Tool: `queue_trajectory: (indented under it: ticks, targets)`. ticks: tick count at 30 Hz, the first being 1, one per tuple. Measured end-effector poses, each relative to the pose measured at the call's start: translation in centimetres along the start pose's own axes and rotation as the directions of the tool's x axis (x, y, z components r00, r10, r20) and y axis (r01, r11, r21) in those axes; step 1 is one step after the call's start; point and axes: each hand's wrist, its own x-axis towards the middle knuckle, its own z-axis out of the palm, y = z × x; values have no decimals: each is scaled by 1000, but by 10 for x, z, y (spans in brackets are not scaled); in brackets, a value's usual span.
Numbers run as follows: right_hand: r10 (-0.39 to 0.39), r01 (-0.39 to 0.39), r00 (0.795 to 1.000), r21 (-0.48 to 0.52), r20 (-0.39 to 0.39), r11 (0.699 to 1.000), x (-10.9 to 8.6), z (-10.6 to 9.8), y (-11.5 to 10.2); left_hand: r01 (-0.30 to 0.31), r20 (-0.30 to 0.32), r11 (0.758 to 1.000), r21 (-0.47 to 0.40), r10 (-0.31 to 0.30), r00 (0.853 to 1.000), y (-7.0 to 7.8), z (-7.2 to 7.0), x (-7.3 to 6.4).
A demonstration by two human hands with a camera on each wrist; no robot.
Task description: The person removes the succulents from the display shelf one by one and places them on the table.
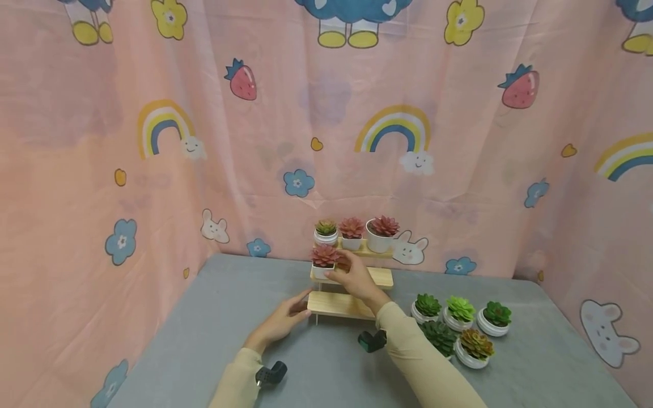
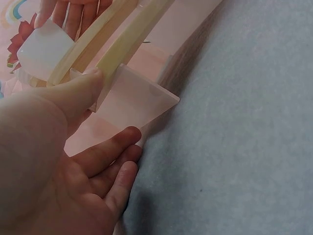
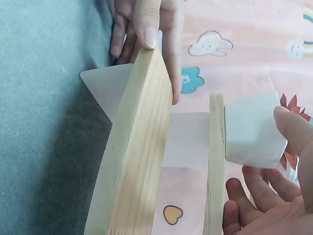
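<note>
A three-tier wooden plant stand (image 1: 339, 305) with clear side supports stands on the table. At the left end of its lowest step is my left hand (image 1: 278, 324); the thumb (image 2: 80, 93) lies on the front corner and the index finger reaches behind the plank. On the left of the middle step sits a reddish succulent (image 1: 325, 256) in a white pot (image 3: 254, 131). My right hand (image 1: 357, 280) holds this pot from its right side, thumb near the rim and fingers around the other side. The pot's base is against the plank in the right wrist view.
Along the top step stand a green succulent (image 1: 326, 228) and two reddish ones, a small pot (image 1: 352, 243) and a larger one (image 1: 380, 243). Several succulents in white pots, including a bright green one (image 1: 461, 309), are grouped on the grey table (image 1: 214, 300) at right. A patterned curtain (image 1: 316, 113) hangs behind.
</note>
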Motion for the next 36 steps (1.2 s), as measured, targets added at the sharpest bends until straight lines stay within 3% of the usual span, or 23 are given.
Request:
queue_trajectory:
  ticks: [11,36]
  targets:
    - [16,-16,1000,-22,-21,1000,-1,1,-2,-3,6,1000,-7,3,1000,3,1,3]
    - [-146,151,988,-92,58,984,-50,-35,-19,-3,-7,999,34,4,1000,-1,0,0]
